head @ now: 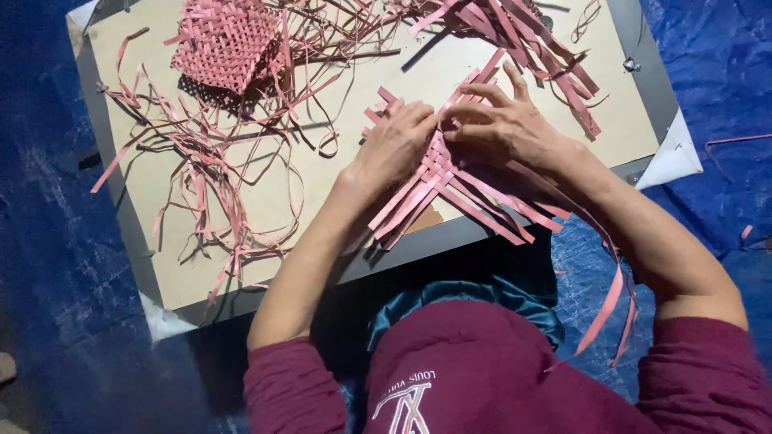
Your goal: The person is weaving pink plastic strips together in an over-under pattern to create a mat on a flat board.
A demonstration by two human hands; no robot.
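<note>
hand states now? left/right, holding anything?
Left hand: fingers curled, pressing on the woven pink strips.
Right hand: fingers pinching a strip of the same weave.

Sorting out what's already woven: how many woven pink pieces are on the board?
2. A finished-looking woven mat lies at the board's far left corner; a second, partly woven piece sits under the left hand and right hand. Loose strips could hide more.
</note>
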